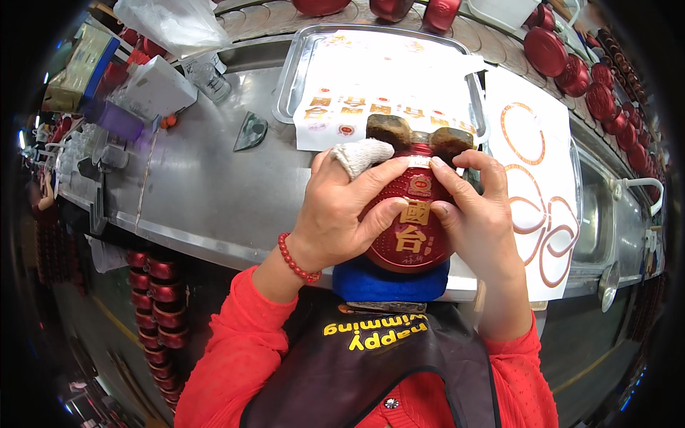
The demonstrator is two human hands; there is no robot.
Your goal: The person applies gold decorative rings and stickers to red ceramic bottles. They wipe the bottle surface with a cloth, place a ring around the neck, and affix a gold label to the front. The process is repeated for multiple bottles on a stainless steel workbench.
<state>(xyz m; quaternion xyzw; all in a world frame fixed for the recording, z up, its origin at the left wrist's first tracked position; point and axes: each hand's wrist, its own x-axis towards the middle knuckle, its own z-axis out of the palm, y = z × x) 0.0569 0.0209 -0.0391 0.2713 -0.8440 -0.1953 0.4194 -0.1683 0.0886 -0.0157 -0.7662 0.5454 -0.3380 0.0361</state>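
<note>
A red bottle (389, 250) with a dotted surface and gold decals lies in front of me, its neck pointing away. The neck rests between two worn dark brown blocks (389, 130), and the wide end sits by a blue cloth pad (389, 282). My left hand (341, 210), wearing a white cloth cover on one finger, grips the bottle's left side. My right hand (479, 214) grips its right side. Both index fingertips press on a small pale label strip (419, 162) below the neck, with the thumbs lower down near the gold decal.
Behind the bottle, a metal tray (284, 93) holds white decal sheets. A white sheet with orange rings (528, 118) lies to the right, before a sink (592, 207). A dark green shard (251, 132) and a clear cup (209, 80) are on the left; red bottles (546, 53) line the back.
</note>
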